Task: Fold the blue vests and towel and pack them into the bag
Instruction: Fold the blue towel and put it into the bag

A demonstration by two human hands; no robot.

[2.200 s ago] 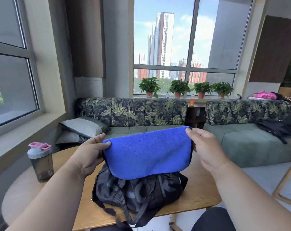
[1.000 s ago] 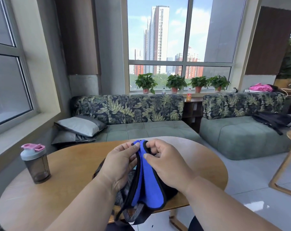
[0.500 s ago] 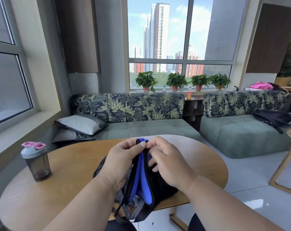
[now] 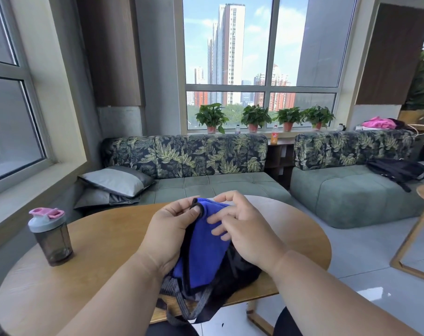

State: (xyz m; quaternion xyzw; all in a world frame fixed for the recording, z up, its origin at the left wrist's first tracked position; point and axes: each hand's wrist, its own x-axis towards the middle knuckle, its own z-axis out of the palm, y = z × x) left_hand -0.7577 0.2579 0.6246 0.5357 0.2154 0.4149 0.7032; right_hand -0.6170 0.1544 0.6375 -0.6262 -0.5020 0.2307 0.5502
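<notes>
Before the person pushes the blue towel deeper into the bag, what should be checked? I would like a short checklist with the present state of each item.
1. Left hand pinches the bag's black rim: ok.
2. Right hand rests on the towel with relaxed fingers: ok.
3. Towel is folded: ok.
4. Towel fully inside the bag: not ok, much of it shows above the opening.
5. Bag sits on the table: ok, though straps hang over the near edge.
6. Bottle stands apart from the bag: ok.

Towel (image 4: pixel 203 248) matt fleecy cloth; table (image 4: pixel 104 241) smooth wood
</notes>
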